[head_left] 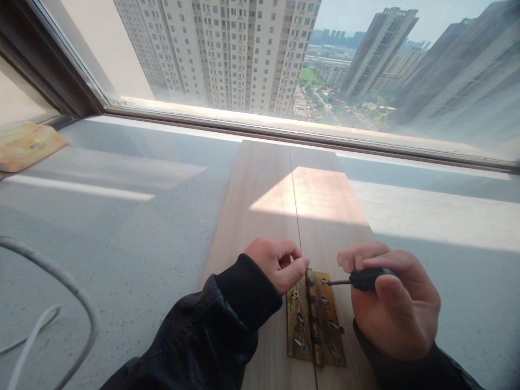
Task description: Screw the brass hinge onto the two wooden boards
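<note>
A brass-coloured butt hinge (pixel 320 336) lies opened flat across the seam between two pale wooden boards (pixel 270 179). Several silver screws (pixel 299 319) stand in its holes, some of them tilted. My right hand (pixel 400 309) is closed around the black handle of a screwdriver (pixel 368 279). The screwdriver's tip meets the screw (pixel 325 282) at the top of the right leaf. At the hinge's far end, my left hand (pixel 276 262) is closed, thumb and forefinger pinched together against its edge. What lies between those fingertips is too small to make out.
The boards lie on a speckled white sill (pixel 162 227) under a large window with a dark frame (pixel 170 122). A grey cable (pixel 87 311) loops at the left. An orange-yellow soft pack (pixel 30 146) sits in the far left corner.
</note>
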Available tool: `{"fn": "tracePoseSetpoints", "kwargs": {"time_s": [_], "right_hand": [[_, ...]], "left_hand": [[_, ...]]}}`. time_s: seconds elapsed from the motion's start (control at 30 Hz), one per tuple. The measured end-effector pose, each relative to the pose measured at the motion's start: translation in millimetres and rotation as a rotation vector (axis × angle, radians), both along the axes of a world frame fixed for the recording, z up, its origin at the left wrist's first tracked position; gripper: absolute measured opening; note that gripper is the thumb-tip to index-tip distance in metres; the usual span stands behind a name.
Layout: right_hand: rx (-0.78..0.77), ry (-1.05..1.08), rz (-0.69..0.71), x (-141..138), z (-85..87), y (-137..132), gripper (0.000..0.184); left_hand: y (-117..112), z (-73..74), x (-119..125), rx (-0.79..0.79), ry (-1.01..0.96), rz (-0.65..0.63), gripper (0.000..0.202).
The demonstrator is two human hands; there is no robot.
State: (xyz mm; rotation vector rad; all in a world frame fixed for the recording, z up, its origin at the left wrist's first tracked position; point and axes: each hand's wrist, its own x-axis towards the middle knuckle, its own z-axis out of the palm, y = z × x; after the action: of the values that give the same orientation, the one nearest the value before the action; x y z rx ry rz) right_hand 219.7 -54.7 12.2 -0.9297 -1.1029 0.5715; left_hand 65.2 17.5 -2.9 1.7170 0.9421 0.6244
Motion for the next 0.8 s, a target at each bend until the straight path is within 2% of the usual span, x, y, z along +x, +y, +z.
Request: {"fn": "tracePoseSetpoints", "kwargs": {"time_s": [0.13,0.43,0.67,0.8], "right_hand": [[-0.008,-0.084,-0.036,7,-4.0,-1,0.010],[-0.065,-0.246,0.121,17,-4.9,-5,0.030],[-0.123,-0.044,0.223,10,2.6,-1,0.031],[-0.164,-0.060,0.302,14,2.9,0,0.035]], "left_hand": [[-1,1.4,-1,0.005,-0.004,0.009,0.026],[1,-2.0,0,-0.004,0.009,0.002,0.029],[1,-2.0,1,-0.010,0.007,0.003,0.029],[0,-1.4,1,-0.005,0.005,-0.001,0.030]]}}
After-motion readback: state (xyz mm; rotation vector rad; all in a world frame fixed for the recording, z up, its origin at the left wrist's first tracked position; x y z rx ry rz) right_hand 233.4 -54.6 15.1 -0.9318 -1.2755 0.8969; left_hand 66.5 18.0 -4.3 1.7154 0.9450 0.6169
